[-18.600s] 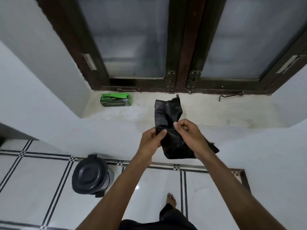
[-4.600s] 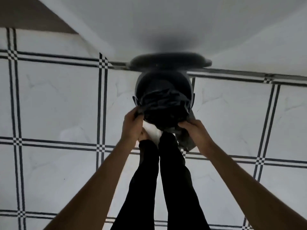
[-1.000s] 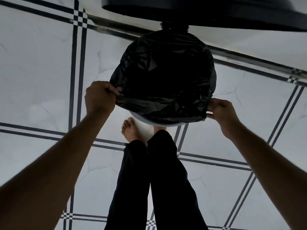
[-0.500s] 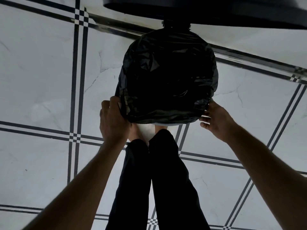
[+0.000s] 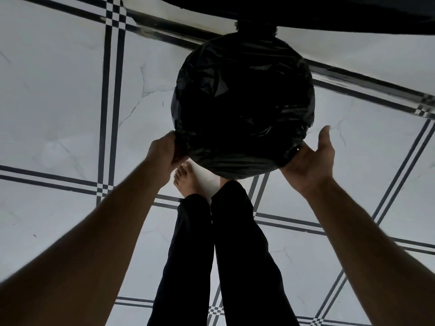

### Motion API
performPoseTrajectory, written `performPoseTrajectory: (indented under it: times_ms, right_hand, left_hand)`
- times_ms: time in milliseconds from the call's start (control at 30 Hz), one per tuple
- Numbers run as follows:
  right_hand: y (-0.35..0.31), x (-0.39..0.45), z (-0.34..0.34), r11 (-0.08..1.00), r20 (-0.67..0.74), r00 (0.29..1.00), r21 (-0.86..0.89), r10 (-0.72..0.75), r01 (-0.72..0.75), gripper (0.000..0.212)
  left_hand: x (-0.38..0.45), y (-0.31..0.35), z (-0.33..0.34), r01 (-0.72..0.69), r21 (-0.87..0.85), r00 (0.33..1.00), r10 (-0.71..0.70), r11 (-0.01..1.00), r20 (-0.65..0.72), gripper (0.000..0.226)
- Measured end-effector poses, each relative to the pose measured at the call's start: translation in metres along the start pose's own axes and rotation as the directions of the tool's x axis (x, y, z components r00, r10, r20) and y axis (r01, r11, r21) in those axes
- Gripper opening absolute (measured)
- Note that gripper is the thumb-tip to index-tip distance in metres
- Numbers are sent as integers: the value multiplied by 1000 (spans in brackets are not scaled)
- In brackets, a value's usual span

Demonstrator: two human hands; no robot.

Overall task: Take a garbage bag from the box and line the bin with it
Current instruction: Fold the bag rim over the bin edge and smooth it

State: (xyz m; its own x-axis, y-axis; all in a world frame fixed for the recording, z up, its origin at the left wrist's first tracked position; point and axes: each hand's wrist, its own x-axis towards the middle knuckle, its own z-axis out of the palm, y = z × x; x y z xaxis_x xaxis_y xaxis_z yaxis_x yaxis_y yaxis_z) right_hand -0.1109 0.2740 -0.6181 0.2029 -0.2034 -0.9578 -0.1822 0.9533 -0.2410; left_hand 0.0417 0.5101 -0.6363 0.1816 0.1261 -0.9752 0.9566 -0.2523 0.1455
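A black garbage bag (image 5: 242,102) is stretched over the mouth of the round bin and folded down over its rim, so the bin's body is hidden beneath it. The bin's dark lid (image 5: 329,15) stands open behind, along the top edge. My left hand (image 5: 164,151) pinches the bag's folded edge at the bin's lower left. My right hand (image 5: 310,161) lies against the lower right side with the palm showing and the thumb up; its fingers are hidden behind the bag. The bag box is out of view.
The bin stands on white floor tiles with dark grid lines (image 5: 110,114), close to a white wall at the top. My bare foot (image 5: 186,182) and dark trouser legs (image 5: 223,255) are right in front of the bin.
My left hand has stayed at the bag's lower left edge, still gripping. My right hand has turned its palm up and spread along the lower right side. The bag sits further down the rim.
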Motion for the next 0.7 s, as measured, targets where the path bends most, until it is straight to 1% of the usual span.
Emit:
performPoseTrajectory:
  times_ms: [67, 167, 233, 267, 367, 433, 533, 567, 633, 667, 700]
  right_hand:
    - [-1, -2, 3, 997, 21, 998, 59, -52, 50, 81]
    - [-4, -1, 3, 992, 43, 994, 69, -104, 101, 86]
    - [-4, 0, 0, 994, 71, 992, 43, -102, 99, 90]
    - [-4, 2, -1, 995, 85, 992, 29, -95, 93, 92]
    - [-4, 4, -3, 998, 154, 987, -9, -56, 58, 91]
    - [-5, 5, -2, 995, 157, 986, -78, -52, 65, 85]
    - [-11, 6, 1, 946, 22, 991, -295, -133, 134, 68]
    - [-13, 5, 2, 928, 2, 988, -341, -156, 147, 65]
    - [-16, 1, 3, 897, 12, 982, -406, -188, 176, 54]
    - [-18, -1, 2, 873, 23, 979, -449, -203, 192, 47]
    - [-18, -2, -1, 852, 28, 976, -484, -214, 201, 39]
  left_hand:
    - [-6, 5, 2, 17, -135, 1000, -14, 991, 25, 30]
    - [-15, 8, 4, 6, -279, 999, 7, 960, 47, 39]
    - [-20, 6, 4, 0, -338, 998, 23, 941, 64, 49]
    - [-19, 3, 4, -3, -333, 996, 34, 943, 87, 55]
    - [-13, -6, 5, -25, -201, 984, 59, 979, 168, 74]
    - [-11, -6, 9, -39, -130, 976, 66, 991, 208, 79]
    - [-11, -2, 15, -146, -18, 966, 146, 989, 212, 75]
    - [-12, 0, 14, -183, 42, 965, 171, 982, 198, 75]
    - [-17, 0, 8, -244, 261, 967, 213, 934, 140, 71]
    - [-19, -2, 2, -278, 396, 960, 263, 875, 93, 63]
    - [-20, -7, -5, -316, 516, 935, 353, 796, 29, 52]
